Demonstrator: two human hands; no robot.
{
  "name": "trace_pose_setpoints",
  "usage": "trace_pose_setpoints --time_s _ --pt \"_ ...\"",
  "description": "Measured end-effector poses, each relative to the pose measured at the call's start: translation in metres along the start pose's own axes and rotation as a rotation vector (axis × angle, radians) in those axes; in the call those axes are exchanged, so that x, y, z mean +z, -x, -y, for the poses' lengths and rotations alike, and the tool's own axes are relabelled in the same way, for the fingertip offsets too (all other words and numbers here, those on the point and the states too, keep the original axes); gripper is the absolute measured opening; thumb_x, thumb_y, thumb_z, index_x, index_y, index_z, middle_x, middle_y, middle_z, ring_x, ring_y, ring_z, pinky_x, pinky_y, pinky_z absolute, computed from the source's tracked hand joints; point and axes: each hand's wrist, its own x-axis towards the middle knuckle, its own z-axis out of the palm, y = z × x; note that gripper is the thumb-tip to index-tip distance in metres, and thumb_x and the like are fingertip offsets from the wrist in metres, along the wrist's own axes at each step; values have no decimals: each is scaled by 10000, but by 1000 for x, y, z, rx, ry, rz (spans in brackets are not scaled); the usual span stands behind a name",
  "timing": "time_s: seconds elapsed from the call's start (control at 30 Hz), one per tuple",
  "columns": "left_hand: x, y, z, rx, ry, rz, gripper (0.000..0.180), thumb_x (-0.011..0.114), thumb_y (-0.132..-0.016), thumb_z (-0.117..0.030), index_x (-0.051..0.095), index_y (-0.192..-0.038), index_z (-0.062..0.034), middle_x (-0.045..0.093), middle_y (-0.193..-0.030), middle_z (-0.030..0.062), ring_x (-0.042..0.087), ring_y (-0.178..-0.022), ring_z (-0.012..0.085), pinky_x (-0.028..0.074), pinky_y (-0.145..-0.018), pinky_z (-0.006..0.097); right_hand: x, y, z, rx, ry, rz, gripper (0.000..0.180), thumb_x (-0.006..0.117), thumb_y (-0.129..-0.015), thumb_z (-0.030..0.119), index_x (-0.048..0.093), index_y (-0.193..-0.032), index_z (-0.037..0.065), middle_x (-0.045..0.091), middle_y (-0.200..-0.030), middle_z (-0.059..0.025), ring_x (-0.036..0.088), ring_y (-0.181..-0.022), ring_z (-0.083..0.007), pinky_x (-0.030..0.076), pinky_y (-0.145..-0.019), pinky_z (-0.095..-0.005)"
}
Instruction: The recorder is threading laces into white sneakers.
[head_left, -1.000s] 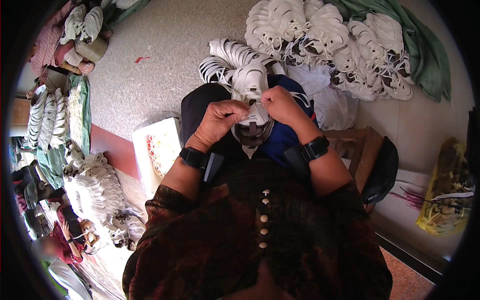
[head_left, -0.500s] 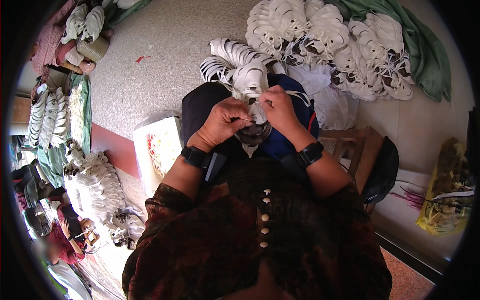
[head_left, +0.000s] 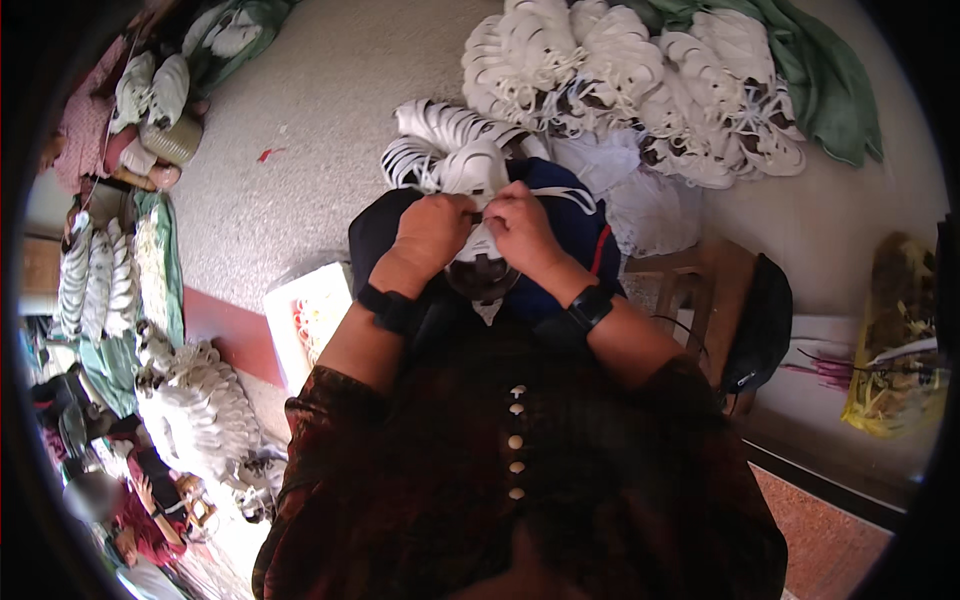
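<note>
A white shoe upper with a dark opening lies on my lap, over dark blue cloth. My left hand grips its left edge, fingers curled by the top. My right hand grips the right side, thumb close to the left hand. Both wrists carry black bands. White lace runs from under my right hand across the blue cloth. The shoe's toe end is hidden by my fingers.
Several white shoe uppers lie just beyond my hands. A big pile of them rests on green cloth at the back right. More rows lie at left. A wooden stool stands to my right. A white box sits at left.
My hands have drawn closer together over the top of the shoe upper, and my right hand has shifted left and down toward the left hand.
</note>
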Motion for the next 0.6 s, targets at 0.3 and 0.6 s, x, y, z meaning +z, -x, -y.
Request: trace_pose_setpoints --time_s 0.3,0.6 --pt "-11 -11 3 67 -202 197 120 555 -745 -151 646 -792 -88 639 -795 152 620 -775 317 495 -682 416 20 8 -5 15 -22 48 57 580 -665 16 614 -693 52 535 -820 -138 553 -811 -317 464 -716 -384" --pt "-7 -20 9 261 -143 211 123 551 -679 -65 623 -755 -1 615 -712 215 619 -723 349 485 -662 431 17 9 -4 -85 94 121 127 557 -629 -10 598 -746 15 576 -766 -152 538 -829 -331 457 -714 -396"
